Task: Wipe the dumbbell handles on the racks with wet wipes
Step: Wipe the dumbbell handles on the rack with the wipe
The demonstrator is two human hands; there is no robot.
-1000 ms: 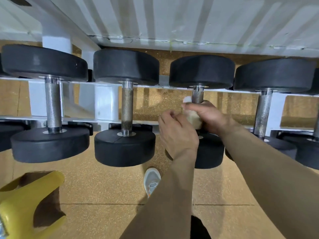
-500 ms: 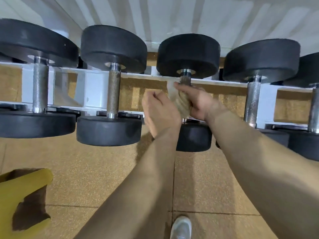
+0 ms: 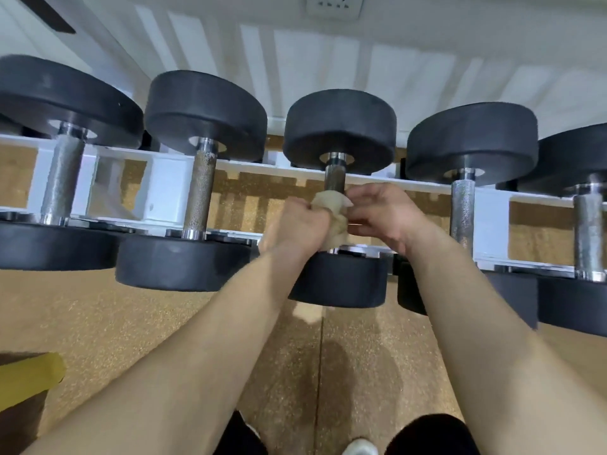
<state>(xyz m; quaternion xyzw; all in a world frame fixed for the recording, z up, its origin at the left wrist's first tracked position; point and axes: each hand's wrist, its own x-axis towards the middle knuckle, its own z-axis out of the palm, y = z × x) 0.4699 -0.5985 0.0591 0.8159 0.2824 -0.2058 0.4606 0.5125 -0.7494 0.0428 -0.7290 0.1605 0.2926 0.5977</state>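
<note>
Several black dumbbells lie across a white rack (image 3: 170, 187), handles pointing toward me. The middle dumbbell (image 3: 340, 126) has a dark metal handle (image 3: 334, 180) whose lower half is wrapped in a brownish, soiled wet wipe (image 3: 333, 218). My left hand (image 3: 295, 226) pinches the wipe from the left. From the right, my right hand (image 3: 377, 216) holds the same wipe against the handle. The handle's lower part is hidden under the wipe and fingers. To the left stand a rusty knurled handle (image 3: 199, 193) and a shiny one (image 3: 62, 178).
Two more dumbbell handles (image 3: 463, 208) sit to the right on the rack. A yellow object (image 3: 28, 379) lies on the cork-coloured floor at lower left. A white panelled wall with a socket (image 3: 335, 4) runs behind the rack. My shoe (image 3: 359, 448) shows at the bottom.
My left hand has closed in and taken hold of the wipe beside the right hand. The wipe sits lower on the handle, and the view has tilted upward.
</note>
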